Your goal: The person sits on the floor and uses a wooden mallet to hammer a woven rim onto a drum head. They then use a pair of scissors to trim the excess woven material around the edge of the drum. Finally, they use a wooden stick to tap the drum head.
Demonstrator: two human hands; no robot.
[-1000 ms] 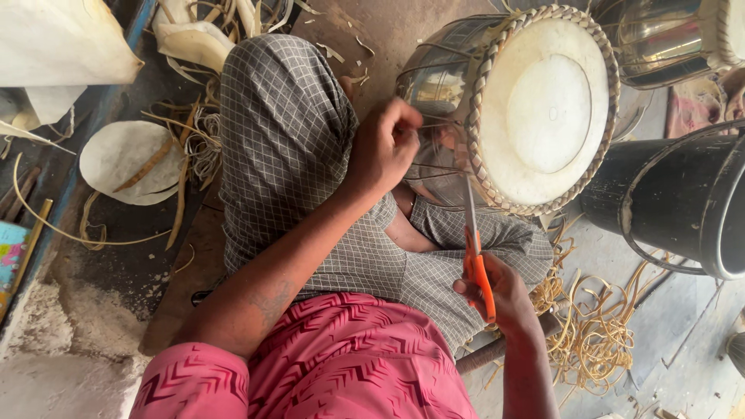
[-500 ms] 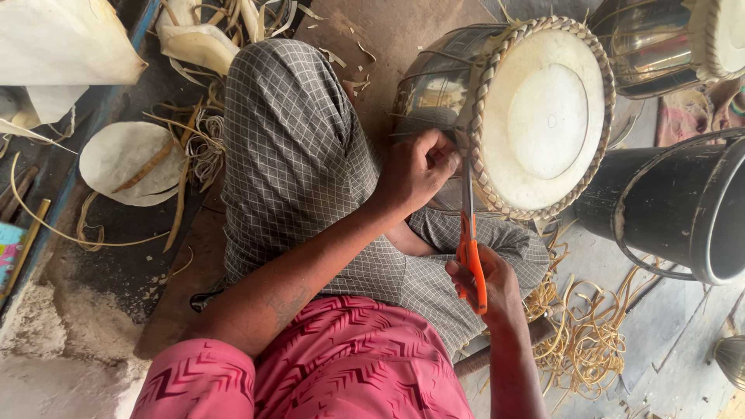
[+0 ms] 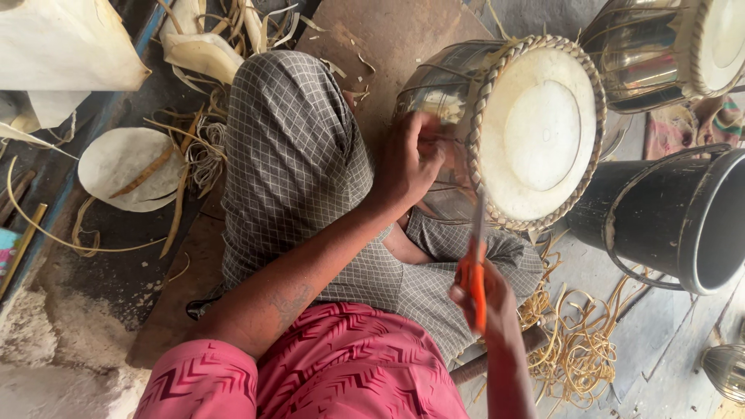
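A metal-bodied drum [image 3: 535, 128] with a pale skin head and a braided rim lies on its side against my legs. My left hand [image 3: 407, 167] rests on the drum's shiny shell, fingers closed around a lacing strap there. My right hand [image 3: 493, 310] grips orange-handled scissors [image 3: 473, 271], blades pointing up toward the drum's lower rim. My legs are covered by a grey checked cloth [image 3: 295, 155].
A second metal drum [image 3: 667, 46] sits at top right, a black drum shell [image 3: 675, 217] at right. Pale hide strips [image 3: 578, 349] pile at lower right. A round hide disc [image 3: 128, 167] and hide scraps [image 3: 194, 46] lie at left.
My left hand slid along the drum shell toward the rim, and the scissors in my right hand shifted slightly right, staying near the drum's lower edge.
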